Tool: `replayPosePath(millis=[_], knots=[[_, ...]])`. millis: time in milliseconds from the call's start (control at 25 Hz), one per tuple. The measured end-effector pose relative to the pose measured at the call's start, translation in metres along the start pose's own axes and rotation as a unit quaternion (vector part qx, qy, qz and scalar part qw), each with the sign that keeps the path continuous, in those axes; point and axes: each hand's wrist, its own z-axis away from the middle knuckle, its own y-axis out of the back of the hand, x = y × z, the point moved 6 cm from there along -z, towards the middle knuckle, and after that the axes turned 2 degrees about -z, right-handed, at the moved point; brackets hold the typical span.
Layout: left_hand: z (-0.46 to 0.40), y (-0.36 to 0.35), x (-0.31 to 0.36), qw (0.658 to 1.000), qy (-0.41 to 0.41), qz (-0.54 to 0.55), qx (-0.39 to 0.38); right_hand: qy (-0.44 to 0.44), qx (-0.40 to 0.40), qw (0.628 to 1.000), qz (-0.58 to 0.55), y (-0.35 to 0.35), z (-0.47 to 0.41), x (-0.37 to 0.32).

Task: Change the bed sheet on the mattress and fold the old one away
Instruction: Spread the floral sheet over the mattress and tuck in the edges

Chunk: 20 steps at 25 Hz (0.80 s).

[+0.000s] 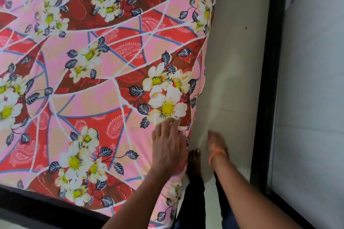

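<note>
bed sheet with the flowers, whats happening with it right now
A person stands at the side of the bed and works on the floral bed sheet, which lies spread over the mattress. The left hand rests flat on the sheet near its edge, fingers straight. The right hand is blurred, down beside the bed's edge, so what it holds, if anything, cannot be told. A bare foot stands on the pale floor between the bed and a dark frame.

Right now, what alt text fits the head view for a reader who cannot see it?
A person's left hand lies flat, fingers straight, on a red and pink floral bed sheet covering the mattress near its side edge. The blurred right hand, an orange band at its wrist, hangs beside the bed over pale floor.
</note>
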Motion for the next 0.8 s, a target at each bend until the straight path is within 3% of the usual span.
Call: replayPosePath(millis=[80,160,200,280,360,480,600,680,800], knots=[[-0.054,0.004,0.005,0.999,-0.016,-0.009,0.037,0.061,0.006,0.988,-0.144,-0.003,-0.01,-0.077],[-0.103,-0.006,0.011,1.0,-0.009,-0.025,0.012,0.083,-0.115,0.963,-0.228,-0.044,-0.012,-0.145],[-0.115,-0.014,0.014,0.999,-0.008,-0.042,-0.001,0.099,-0.193,0.947,-0.235,-0.069,-0.001,-0.162],[-0.12,-0.026,0.016,0.997,-0.003,-0.072,-0.009,0.078,-0.257,0.933,-0.241,-0.086,0.008,-0.148],[-0.111,-0.03,0.015,0.997,0.006,-0.074,-0.011,0.046,-0.288,0.942,-0.165,-0.07,0.036,-0.158],[-0.089,-0.028,0.02,0.997,0.003,-0.059,-0.056,0.005,-0.147,0.989,0.025,-0.016,0.044,-0.14],[-0.086,-0.004,0.033,0.979,0.055,-0.067,-0.182,-0.021,-0.078,0.974,0.213,0.022,0.044,-0.145],[-0.095,0.023,0.041,0.964,0.114,-0.008,-0.24,0.013,-0.009,0.948,0.319,0.041,0.039,-0.187],[-0.134,0.092,0.061,0.964,0.195,0.102,-0.152,0.094,0.04,0.94,0.325,0.068,0.055,-0.271]])
